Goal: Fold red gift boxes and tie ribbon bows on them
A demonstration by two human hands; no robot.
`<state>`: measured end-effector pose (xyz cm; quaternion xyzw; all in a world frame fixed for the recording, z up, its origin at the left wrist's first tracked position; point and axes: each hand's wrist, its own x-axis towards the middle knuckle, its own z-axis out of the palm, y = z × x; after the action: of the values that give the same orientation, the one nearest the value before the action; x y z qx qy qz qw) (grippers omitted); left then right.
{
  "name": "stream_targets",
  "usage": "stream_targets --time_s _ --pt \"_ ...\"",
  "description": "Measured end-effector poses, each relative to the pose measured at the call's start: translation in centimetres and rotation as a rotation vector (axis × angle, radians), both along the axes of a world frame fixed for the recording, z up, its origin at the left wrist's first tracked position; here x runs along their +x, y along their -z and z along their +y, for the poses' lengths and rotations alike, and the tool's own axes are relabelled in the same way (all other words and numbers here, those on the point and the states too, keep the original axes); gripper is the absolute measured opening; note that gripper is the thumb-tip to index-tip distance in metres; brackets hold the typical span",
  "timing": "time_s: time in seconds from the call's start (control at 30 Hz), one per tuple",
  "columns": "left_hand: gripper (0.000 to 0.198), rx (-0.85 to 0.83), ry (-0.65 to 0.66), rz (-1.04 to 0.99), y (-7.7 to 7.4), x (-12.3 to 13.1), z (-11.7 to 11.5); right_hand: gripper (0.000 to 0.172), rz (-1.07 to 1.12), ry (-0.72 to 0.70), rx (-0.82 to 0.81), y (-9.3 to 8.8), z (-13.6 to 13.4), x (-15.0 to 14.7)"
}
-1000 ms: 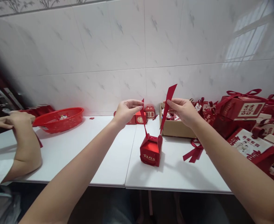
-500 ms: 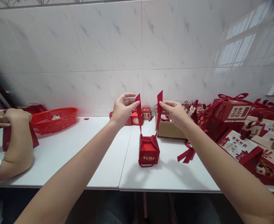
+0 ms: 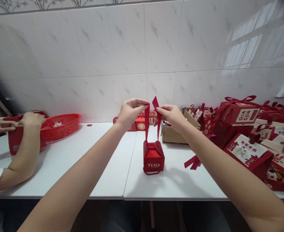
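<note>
Has a small red box (image 3: 154, 159) upright on the white table (image 3: 108, 180), near the front edge, just right of the seam (image 3: 128, 174), below and between the left hand (image 3: 132, 112) and right hand (image 3: 171, 116). With the left, pinches a red ribbon strand (image 3: 147, 124) rising from the box top; with the right, pinches the other strand (image 3: 159, 124), tip poking above the fingers. Bears 4 gold characters (image 3: 154, 165) in front, starting 百年好; shows 囍 on a bow-topped box (image 3: 240, 114) farther right.
</note>
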<state>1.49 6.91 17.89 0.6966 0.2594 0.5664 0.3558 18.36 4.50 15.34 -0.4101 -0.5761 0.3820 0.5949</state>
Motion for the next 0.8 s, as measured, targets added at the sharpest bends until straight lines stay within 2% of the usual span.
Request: stream_targets --time_s 0.2,0.33,0.47,0.53,0.6,0.7,0.8 --pt "0.009 0.016 0.025 0.212 -1.6 0.7 0.2 0.013 -0.152 -0.138 0.062 -0.8 -0.1 -0.4" --pt "0.018 0.084 -0.006 0.261 -2.2 0.8 0.2 0.016 -0.179 -0.146 0.068 -1.5 -0.8 -0.4" --pt "0.035 0.283 -0.134 0.280 -2.0 1.2 -0.1 0.028 -0.063 -0.225 0.028 -1.3 -0.5 -0.5" --pt "0.035 0.390 -0.196 0.325 -1.9 1.4 -0.2 0.026 0.041 -0.263 -0.021 -1.1 -0.2 -0.5" --pt "0.043 0.443 -0.198 0.344 -1.7 1.5 -0.3 0.021 0.109 -0.265 -0.080 -1.1 0.0 -0.5" --pt "0.060 0.407 -0.110 0.290 -1.3 1.3 -0.4 0.015 0.140 -0.288 -0.141 -1.1 0.4 -0.1" --pt "0.065 0.193 0.003 0.227 -0.6 0.9 -0.3 0.014 0.131 -0.311 -0.140 -0.9 1.0 0.6"
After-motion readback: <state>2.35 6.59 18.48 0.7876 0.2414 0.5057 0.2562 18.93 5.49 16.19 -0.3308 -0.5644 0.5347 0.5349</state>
